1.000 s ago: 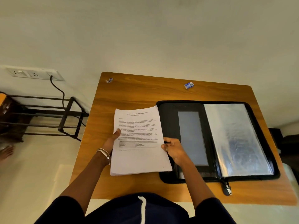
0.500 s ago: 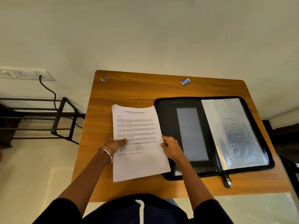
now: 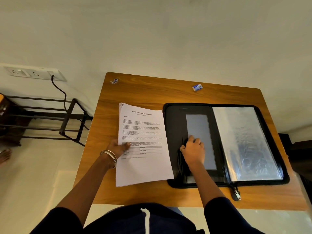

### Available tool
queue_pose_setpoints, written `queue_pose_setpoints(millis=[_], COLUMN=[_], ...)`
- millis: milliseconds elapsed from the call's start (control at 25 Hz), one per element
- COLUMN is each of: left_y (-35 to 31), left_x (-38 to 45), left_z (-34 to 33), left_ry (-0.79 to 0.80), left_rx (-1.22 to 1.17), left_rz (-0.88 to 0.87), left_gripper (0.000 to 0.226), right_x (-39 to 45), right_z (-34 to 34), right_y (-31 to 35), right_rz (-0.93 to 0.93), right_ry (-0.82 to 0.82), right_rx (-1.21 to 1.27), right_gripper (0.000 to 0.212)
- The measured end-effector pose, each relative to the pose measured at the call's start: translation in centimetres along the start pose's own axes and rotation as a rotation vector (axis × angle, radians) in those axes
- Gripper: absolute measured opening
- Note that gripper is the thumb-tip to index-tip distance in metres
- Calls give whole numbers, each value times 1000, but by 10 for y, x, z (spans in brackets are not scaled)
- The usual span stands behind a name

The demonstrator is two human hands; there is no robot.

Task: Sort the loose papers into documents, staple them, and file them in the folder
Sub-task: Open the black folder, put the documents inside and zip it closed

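Early stage: papers unsorted, nothing stapled, nothing filed.

One stack of papers [image 3: 143, 146] on the desk [image 3: 135, 92], just left of the open folder [image 3: 224, 144], clear sleeves bare. Left hand [image 3: 118, 147] pinching the stack's left edge, thumb on top; right hand [image 3: 192, 149] resting on the folder's inner cover, fingers loosely bent, holding nothing. Small box [image 3: 197, 87], perhaps staples, at the far edge.

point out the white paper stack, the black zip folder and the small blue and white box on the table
white paper stack [image 3: 143, 164], head view, blank lower part of the top sheet
black zip folder [image 3: 173, 122], head view, bare left inner panel
small blue and white box [image 3: 197, 87], head view, its top face
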State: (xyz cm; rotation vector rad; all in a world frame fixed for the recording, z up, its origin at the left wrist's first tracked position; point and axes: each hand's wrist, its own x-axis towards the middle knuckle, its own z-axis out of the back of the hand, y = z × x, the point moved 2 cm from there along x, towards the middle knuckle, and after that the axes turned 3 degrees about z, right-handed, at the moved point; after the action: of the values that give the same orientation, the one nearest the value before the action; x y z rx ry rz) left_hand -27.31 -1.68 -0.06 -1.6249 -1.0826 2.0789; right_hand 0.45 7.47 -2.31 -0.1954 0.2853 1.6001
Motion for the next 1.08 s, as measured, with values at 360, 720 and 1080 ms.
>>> queue_pose_setpoints(millis=[360,720,1080], left_y=[-11,-47,-70], left_x=[-13,-8,15], left_z=[-30,-80,-78], left_ry=[-4,61,88], left_rx=[-18,217,491], left_rz=[5,73,57], left_gripper=[36,42,47], right_x=[0,9,32], right_z=[15,43,52], right_y=[0,-36,-20], right_rz=[261,242,217], right_ry=[59,-12,127], right_rx=[-83,286,-149], right_gripper=[30,50,72])
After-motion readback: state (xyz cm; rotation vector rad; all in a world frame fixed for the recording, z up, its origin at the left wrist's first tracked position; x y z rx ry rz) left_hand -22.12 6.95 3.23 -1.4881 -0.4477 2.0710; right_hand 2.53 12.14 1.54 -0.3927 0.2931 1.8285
